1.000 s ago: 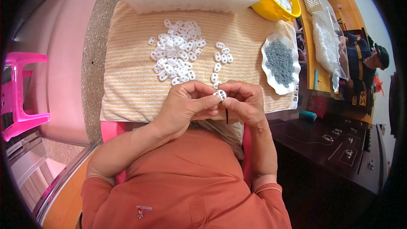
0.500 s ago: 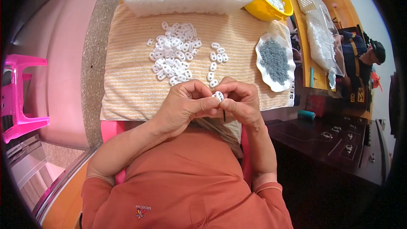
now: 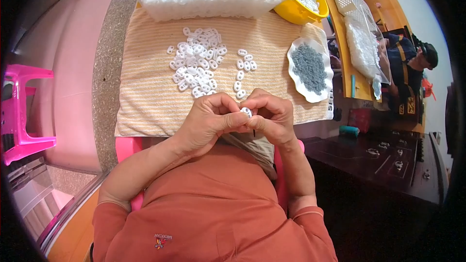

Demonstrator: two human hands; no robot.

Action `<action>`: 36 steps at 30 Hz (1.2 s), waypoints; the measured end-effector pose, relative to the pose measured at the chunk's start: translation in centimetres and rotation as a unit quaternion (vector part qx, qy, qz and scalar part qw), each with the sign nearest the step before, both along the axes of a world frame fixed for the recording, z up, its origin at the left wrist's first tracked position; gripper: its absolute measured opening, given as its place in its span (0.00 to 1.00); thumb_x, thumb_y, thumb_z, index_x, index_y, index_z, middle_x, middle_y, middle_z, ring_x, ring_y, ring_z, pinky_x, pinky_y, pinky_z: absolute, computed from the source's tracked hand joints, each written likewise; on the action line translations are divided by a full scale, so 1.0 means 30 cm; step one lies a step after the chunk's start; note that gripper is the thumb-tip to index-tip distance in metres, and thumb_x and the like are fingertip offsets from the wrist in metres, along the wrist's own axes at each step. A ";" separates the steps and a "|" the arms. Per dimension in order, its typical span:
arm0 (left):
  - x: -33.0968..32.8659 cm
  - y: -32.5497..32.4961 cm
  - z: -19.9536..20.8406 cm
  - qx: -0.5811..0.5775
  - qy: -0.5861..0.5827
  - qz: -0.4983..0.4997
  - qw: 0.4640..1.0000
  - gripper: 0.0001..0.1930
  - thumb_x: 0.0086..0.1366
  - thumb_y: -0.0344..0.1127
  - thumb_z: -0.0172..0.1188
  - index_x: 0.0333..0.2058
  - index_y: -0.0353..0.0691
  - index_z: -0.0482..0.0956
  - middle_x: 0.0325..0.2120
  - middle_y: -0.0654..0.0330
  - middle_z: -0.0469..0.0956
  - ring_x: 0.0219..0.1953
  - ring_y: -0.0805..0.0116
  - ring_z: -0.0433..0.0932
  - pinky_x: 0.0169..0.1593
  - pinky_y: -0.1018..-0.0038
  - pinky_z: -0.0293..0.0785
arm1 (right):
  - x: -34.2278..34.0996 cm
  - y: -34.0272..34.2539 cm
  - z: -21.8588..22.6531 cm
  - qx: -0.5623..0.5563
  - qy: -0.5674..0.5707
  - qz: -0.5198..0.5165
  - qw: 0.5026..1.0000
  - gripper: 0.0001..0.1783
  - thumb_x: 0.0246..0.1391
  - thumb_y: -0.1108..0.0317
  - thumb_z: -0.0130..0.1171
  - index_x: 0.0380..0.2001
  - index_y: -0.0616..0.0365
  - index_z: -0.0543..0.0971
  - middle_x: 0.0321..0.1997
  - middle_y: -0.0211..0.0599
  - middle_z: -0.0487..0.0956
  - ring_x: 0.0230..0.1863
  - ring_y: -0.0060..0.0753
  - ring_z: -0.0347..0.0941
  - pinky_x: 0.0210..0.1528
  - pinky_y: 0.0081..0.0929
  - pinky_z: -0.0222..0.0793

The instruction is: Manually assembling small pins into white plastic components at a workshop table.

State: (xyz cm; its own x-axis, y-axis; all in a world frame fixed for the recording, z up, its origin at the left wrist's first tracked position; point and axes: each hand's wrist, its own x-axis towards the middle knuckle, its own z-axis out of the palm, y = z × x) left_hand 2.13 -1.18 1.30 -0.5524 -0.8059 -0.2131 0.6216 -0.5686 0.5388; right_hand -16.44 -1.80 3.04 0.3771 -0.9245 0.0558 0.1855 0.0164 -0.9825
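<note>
Six o'clock lies at the wearer, the clock centred on the tabletop. A pale pink expanse (image 3: 73, 43) fills nine o'clock, divided from the work surface by a speckled grey strip (image 3: 107, 68). Dark furniture with metal fittings (image 3: 361, 165) spreads around four. A cream-and-tan striped towel (image 3: 145, 106) covers the work surface, its edges bent by the lens. At three, beyond it, sits another person (image 3: 405, 60) in a dark cap, near an orange-brown wooden table (image 3: 346, 60).

A clear bin (image 3: 155, 7) full of white pieces stands at twelve, a bright pink stool (image 3: 15, 109) between eight and nine, and a yellow basin (image 3: 291, 13) holding more white pieces at half past one. A white wavy-rimmed dish (image 3: 328, 70) of grey bits (image 3: 310, 70) rests on the towel at three.

The left hand (image 3: 213, 116) is at six, the right hand (image 3: 274, 116) between four and five, fingertips meeting. Toward ten from centre lies a loose heap of white two-holed pieces (image 3: 196, 63); right of centre, a short trail of similar pieces (image 3: 240, 75) runs toward the hands.

At five, near the towel's close edge, both thumbs and forefingers pinch one white piece (image 3: 246, 112). Below it pokes a thin dark rod (image 3: 254, 133); which fingers grip that, I cannot tell.
</note>
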 end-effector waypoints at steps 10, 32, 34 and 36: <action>0.000 -0.014 0.008 0.006 0.009 -0.020 1.000 0.05 0.60 0.27 0.63 0.30 0.37 0.75 0.30 0.60 0.78 0.33 0.72 0.80 0.39 0.77 0.81 | -0.018 -0.015 0.011 -0.002 0.035 0.040 0.999 0.12 0.51 0.75 0.64 0.40 0.65 0.78 0.34 0.28 0.72 0.32 0.15 0.67 0.34 0.13 0.64; -0.007 -0.009 0.011 0.016 -0.084 0.018 0.996 0.05 0.64 0.32 0.60 0.34 0.37 0.78 0.36 0.58 0.80 0.34 0.76 0.79 0.39 0.79 0.79 | -0.102 -0.120 0.173 -0.294 0.173 -0.434 0.834 0.09 0.59 0.77 0.55 0.42 0.68 0.75 0.31 0.37 0.77 0.26 0.22 0.73 0.32 0.23 0.76; -0.004 -0.011 0.026 0.035 -0.103 0.008 0.994 0.06 0.63 0.33 0.61 0.34 0.37 0.78 0.36 0.59 0.80 0.33 0.77 0.79 0.38 0.80 0.79 | -0.151 -0.174 0.200 -0.382 0.197 -0.457 0.779 0.09 0.59 0.78 0.54 0.42 0.68 0.75 0.28 0.37 0.77 0.24 0.21 0.72 0.30 0.21 0.75; -0.009 -0.006 0.002 0.020 -0.099 0.021 0.995 0.06 0.63 0.33 0.62 0.35 0.37 0.78 0.36 0.59 0.80 0.32 0.77 0.79 0.38 0.80 0.79 | -0.151 -0.233 0.252 -0.391 0.177 -0.469 0.772 0.07 0.58 0.75 0.57 0.40 0.65 0.77 0.26 0.34 0.77 0.24 0.19 0.74 0.28 0.16 0.71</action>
State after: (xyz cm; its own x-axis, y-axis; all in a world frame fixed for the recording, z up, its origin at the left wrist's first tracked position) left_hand 1.87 -1.36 1.35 -0.4629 -0.8160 -0.3462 0.5295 -0.5678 0.6303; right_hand -20.96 -8.81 10.59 -0.3194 -0.5356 0.7818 -0.5264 -0.5857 -0.6163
